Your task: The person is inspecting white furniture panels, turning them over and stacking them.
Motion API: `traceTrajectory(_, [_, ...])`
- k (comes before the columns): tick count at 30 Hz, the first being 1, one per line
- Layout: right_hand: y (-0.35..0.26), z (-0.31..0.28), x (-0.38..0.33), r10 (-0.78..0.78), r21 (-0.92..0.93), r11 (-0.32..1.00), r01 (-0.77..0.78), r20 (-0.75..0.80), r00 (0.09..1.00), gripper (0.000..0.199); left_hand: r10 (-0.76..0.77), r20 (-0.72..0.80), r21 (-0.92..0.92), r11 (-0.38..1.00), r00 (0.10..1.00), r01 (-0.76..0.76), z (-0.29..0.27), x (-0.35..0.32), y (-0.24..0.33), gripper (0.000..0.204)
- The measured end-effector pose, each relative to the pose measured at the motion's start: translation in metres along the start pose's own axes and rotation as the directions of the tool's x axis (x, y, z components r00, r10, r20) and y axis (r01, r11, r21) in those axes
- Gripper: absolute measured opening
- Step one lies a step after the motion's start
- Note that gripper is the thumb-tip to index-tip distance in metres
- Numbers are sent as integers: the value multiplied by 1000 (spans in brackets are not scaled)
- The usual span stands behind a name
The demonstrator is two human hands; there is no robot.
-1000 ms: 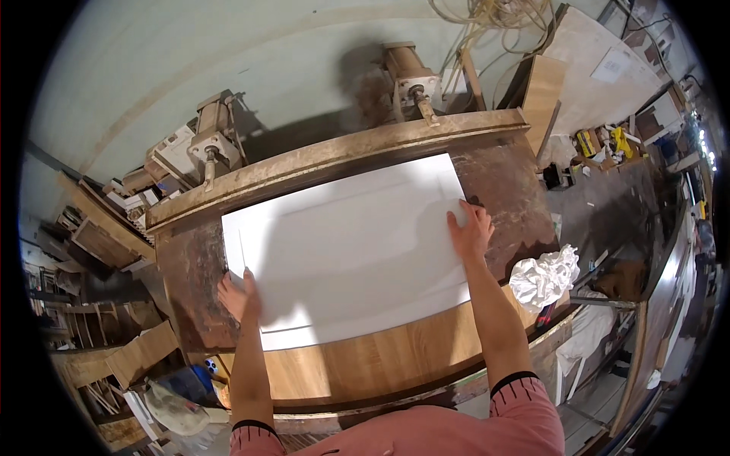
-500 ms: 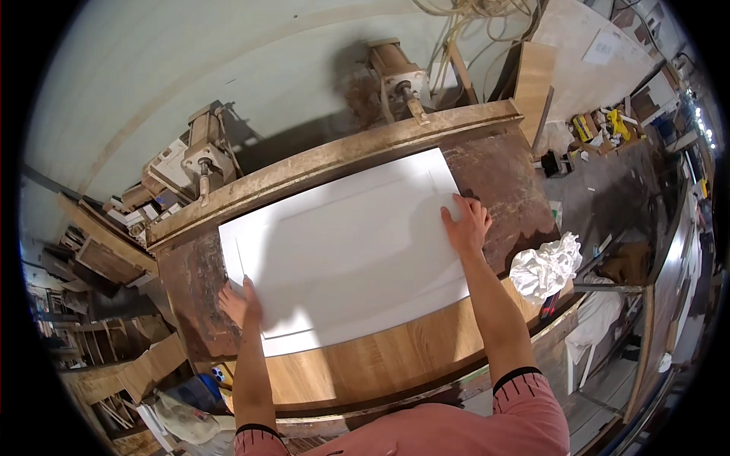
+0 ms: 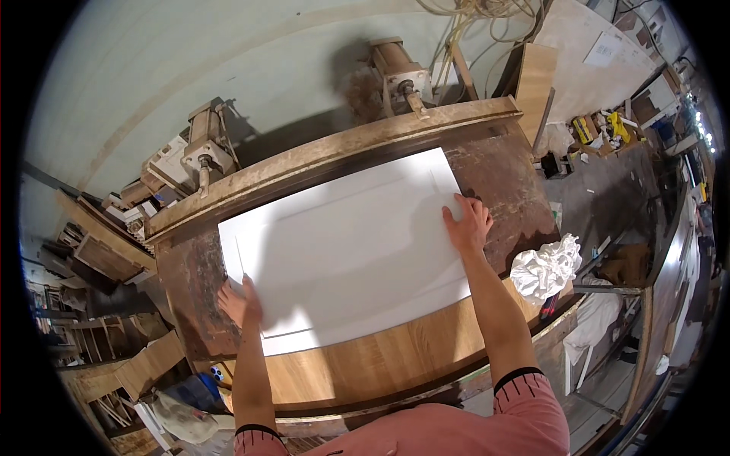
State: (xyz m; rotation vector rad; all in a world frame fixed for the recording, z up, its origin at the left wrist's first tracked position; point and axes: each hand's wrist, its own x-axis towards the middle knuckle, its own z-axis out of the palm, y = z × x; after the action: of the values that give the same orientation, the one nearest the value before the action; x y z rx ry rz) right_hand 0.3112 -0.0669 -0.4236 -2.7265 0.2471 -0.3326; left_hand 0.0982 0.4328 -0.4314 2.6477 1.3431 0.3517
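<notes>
A white rectangular cabinet door panel point(image 3: 357, 235) with a recessed middle lies flat on the worktable, tilted so its right end is farther from me. My left hand point(image 3: 241, 302) holds its left edge near the front corner, thumb on the face and fingers down along the side. At the right edge, my right hand point(image 3: 469, 223) grips with the thumb on top and the other fingers over the side. The panel's near part rests beside or over a wood-grain board point(image 3: 380, 357); how they overlap underneath is hidden. My shadow covers much of the white face.
A long wooden bar point(image 3: 334, 158) runs along the table's back, with two dusty pneumatic cylinders point(image 3: 399, 72) point(image 3: 207, 140) behind it. Crumpled white cloth or plastic point(image 3: 546, 268) sits at the right corner. Blue tape point(image 3: 207, 384) lies at the lower left. Scrap boards point(image 3: 110, 266) stand left.
</notes>
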Motion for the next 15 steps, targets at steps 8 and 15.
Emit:
traceTrajectory(8, [-1,0,2,-49,17,999,50,-53,997,45,62,-38,-43,997,997,-64,1,2,-1,67])
traceTrajectory(15, [1,-1,0,-22,9,1000,22,1,1000,45,35,-40,-13,999,999,-35,1,2,0,66])
